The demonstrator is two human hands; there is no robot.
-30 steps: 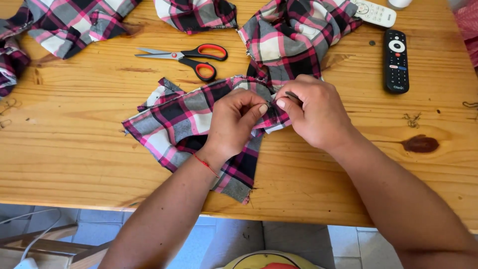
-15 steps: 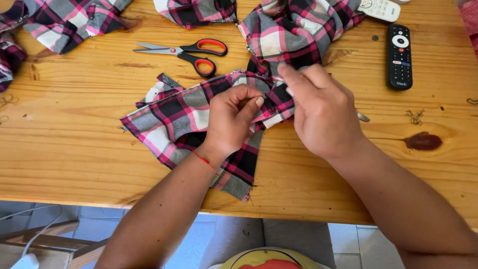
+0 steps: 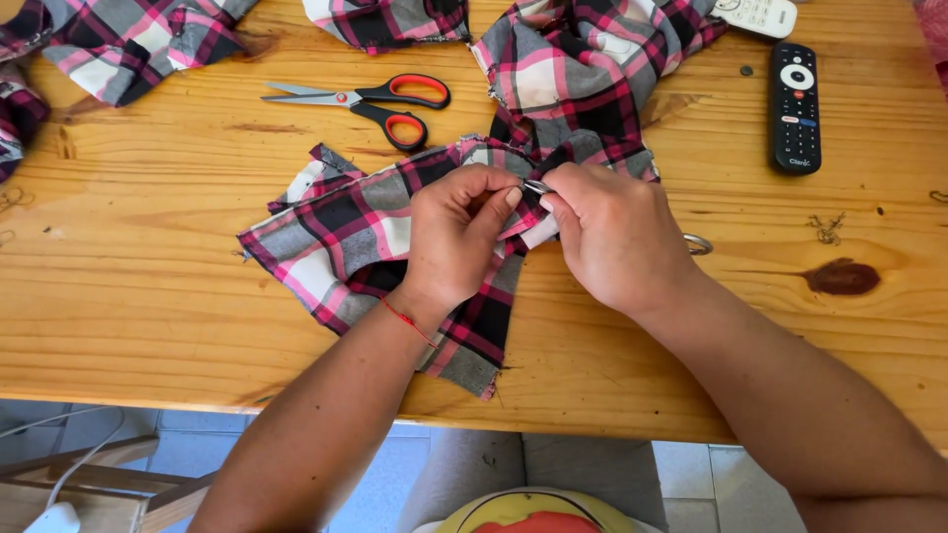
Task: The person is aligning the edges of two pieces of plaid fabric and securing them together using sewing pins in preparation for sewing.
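A pink, black and grey plaid fabric piece (image 3: 336,237) lies on the wooden table (image 3: 148,296) in front of me. My left hand (image 3: 454,232) pinches a fold of it at its upper edge. My right hand (image 3: 617,237) holds a small metal tool, seemingly small scissors, with its tip (image 3: 538,186) at the fold between my thumbs. A metal ring (image 3: 697,243) of the tool sticks out behind my right hand. Both hands touch each other over the fabric.
Red-handled scissors (image 3: 380,102) lie behind the fabric. More plaid pieces sit at the back centre (image 3: 583,69), back left (image 3: 118,44) and top (image 3: 385,20). A black remote (image 3: 795,109) and a white remote (image 3: 755,15) lie at the back right. Thread scraps (image 3: 825,229) lie nearby.
My right hand has shifted slightly, bringing the metal tip to the fold my left hand pinches. The fabric has barely moved.
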